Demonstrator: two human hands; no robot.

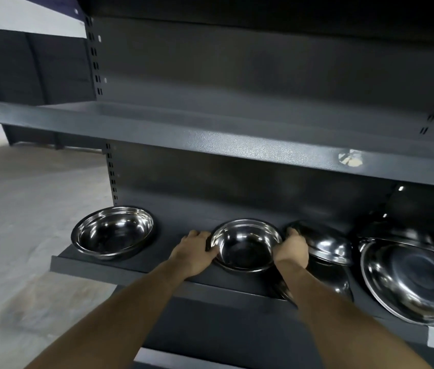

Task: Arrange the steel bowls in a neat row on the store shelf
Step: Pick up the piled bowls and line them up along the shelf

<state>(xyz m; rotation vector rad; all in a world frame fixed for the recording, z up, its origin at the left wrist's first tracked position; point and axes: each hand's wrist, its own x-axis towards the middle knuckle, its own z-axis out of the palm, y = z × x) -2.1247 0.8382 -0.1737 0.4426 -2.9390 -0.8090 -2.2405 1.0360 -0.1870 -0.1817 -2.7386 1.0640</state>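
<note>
A steel bowl (246,245) stands upright near the middle of the dark lower shelf (136,267). My left hand (193,249) grips its left rim and my right hand (292,249) grips its right rim. A larger steel bowl (113,233) stands upright at the shelf's left end, apart from the held one. Right of my right hand an upturned bowl (325,243) leans on a pile. A wide shallow bowl (410,282) lies tilted at the far right.
An upper shelf (210,139) juts out above the bowls, with a worn sticker patch (350,158) on its front edge. More steel bowls are heaped in shadow at the back right (397,233). Grey concrete floor (24,222) lies to the left.
</note>
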